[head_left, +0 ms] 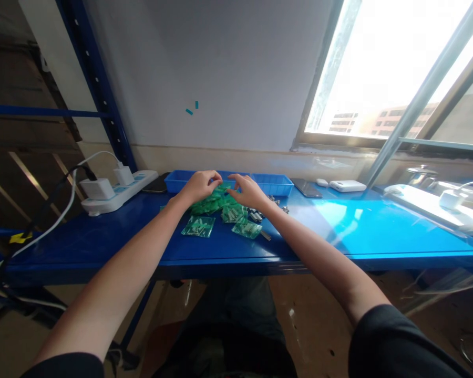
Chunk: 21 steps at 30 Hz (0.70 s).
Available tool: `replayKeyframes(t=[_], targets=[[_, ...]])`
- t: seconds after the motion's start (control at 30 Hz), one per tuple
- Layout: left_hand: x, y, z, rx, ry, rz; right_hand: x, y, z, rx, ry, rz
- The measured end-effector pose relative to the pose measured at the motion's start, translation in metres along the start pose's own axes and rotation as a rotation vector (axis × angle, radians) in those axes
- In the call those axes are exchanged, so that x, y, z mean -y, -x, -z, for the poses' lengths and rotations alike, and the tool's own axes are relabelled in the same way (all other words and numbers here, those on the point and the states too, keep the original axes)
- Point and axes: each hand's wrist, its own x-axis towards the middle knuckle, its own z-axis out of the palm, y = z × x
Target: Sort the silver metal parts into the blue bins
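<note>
My left hand (200, 185) and my right hand (247, 191) reach out over a blue workbench (339, 231), fingers curled and pinching together at a small green plastic bag (223, 185) between them. Under the hands lies a heap of several green bags (211, 203) holding small metal parts. Three more bags lie flat nearer to me, one at the left (198, 226), one in the middle (234, 213), one at the right (246, 229). Small dark and metal parts (256, 214) lie loose beside my right wrist.
A shallow blue tray (274, 184) stands behind the hands against the wall. A white power strip (116, 191) with chargers and cables sits at the left. A phone (306, 187) and a white box (347, 186) lie at the right under the window.
</note>
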Motion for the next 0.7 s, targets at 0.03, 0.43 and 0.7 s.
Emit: replayKeyframes(t=[0.03, 0.43, 0.7], targets=[[-0.002, 0.000, 0.000, -0.018, 0.030, 0.004, 0.002, 0.000, 0.000, 0.000, -0.008, 0.014], [-0.009, -0.002, 0.029, -0.425, -0.133, 0.026, 0.004, -0.006, 0.006, -0.224, -0.145, -0.014], [0.034, -0.002, 0.036, -0.091, -0.352, 0.182, -0.002, -0.004, 0.007, -0.145, -0.058, -0.031]])
